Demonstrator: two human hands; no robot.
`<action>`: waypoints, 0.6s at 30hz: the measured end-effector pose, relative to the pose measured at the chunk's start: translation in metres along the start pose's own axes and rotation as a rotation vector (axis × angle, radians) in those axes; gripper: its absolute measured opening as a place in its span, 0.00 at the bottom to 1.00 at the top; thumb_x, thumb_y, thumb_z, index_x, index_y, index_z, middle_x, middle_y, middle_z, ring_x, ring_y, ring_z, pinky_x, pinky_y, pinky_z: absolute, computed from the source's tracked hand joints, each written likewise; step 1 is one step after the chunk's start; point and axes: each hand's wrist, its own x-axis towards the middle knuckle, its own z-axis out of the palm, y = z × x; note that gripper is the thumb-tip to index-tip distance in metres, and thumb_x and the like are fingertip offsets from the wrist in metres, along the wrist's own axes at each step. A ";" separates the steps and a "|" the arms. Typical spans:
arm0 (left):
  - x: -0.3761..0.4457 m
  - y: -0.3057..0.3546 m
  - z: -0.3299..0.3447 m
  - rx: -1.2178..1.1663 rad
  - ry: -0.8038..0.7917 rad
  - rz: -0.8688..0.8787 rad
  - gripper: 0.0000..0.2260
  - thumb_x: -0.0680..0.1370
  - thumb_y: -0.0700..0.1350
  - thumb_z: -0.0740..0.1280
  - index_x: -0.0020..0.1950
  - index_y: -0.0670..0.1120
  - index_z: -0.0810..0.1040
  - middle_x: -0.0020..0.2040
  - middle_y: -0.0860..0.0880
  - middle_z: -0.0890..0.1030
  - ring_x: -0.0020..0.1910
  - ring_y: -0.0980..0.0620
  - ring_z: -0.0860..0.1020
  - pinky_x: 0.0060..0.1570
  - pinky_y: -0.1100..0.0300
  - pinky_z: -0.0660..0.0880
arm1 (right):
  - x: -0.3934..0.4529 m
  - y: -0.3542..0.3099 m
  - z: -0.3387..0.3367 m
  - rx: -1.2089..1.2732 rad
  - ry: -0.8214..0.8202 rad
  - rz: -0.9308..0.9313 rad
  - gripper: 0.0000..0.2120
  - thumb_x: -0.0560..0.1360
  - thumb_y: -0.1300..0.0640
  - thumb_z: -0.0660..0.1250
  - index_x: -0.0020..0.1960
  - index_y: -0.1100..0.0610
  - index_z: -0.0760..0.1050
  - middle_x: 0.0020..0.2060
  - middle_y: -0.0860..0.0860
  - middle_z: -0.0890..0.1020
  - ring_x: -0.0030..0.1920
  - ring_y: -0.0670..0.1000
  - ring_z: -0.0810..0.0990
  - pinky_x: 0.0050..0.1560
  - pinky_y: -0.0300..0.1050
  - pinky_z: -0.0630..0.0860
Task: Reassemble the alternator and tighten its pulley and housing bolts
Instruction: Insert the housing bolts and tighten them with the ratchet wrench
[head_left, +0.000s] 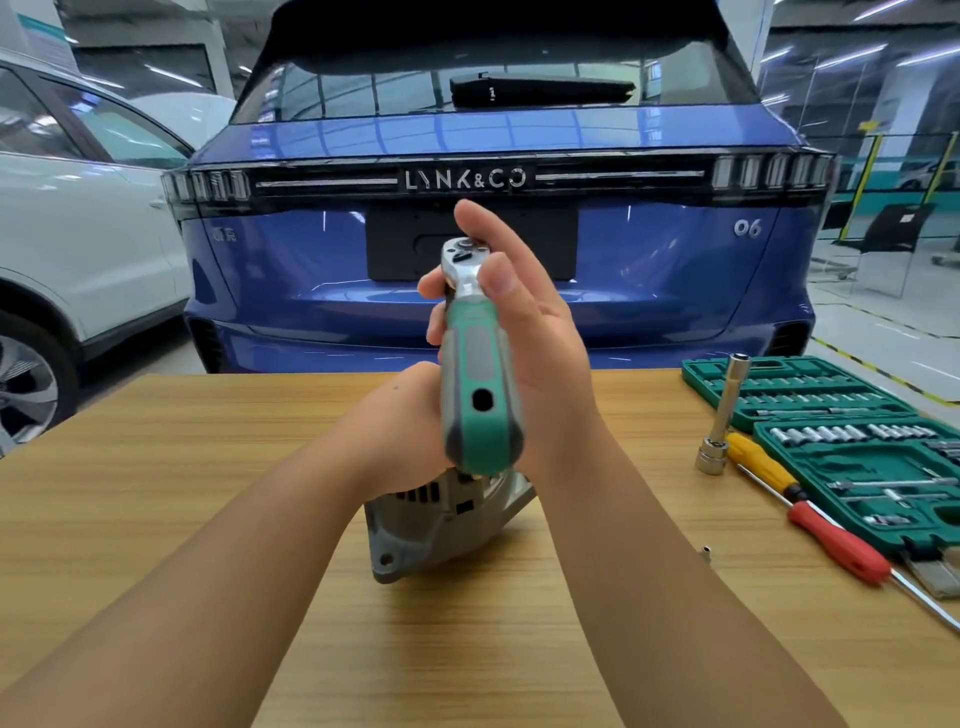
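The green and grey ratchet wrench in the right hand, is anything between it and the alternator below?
Partly. The left hand grips the top of the grey metal alternator, right under the green and grey ratchet wrench that the right hand holds near its chrome head. No other thing shows between them; the bolts are hidden.

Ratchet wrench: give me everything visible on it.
The ratchet wrench has a chrome head with a small dark switch on top, and a teal handle with grey inlays and a hole near the butt. It is raised above the alternator, head tilted away toward the car. The right hand holds it near the head, thumb on the neck; the left hand sits beside the butt. No socket is visible.
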 end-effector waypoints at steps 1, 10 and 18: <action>-0.002 0.000 -0.001 0.011 0.003 0.006 0.09 0.71 0.54 0.76 0.48 0.62 0.78 0.42 0.61 0.83 0.41 0.59 0.83 0.46 0.48 0.84 | -0.001 0.002 0.000 -0.009 0.012 0.002 0.25 0.69 0.39 0.75 0.63 0.45 0.76 0.46 0.59 0.75 0.40 0.50 0.76 0.45 0.47 0.73; -0.014 0.026 -0.013 -0.077 -0.121 0.014 0.05 0.74 0.47 0.76 0.43 0.55 0.81 0.39 0.62 0.83 0.38 0.64 0.81 0.38 0.65 0.74 | 0.000 0.001 0.000 -0.089 0.182 0.020 0.23 0.71 0.47 0.74 0.63 0.54 0.75 0.36 0.46 0.78 0.35 0.45 0.74 0.38 0.41 0.72; -0.020 0.042 -0.022 -0.043 -0.153 -0.041 0.03 0.76 0.47 0.75 0.46 0.54 0.82 0.40 0.57 0.84 0.39 0.59 0.81 0.46 0.54 0.80 | 0.003 -0.007 -0.009 0.047 0.076 0.114 0.15 0.76 0.62 0.69 0.61 0.51 0.77 0.36 0.47 0.77 0.36 0.47 0.72 0.41 0.41 0.71</action>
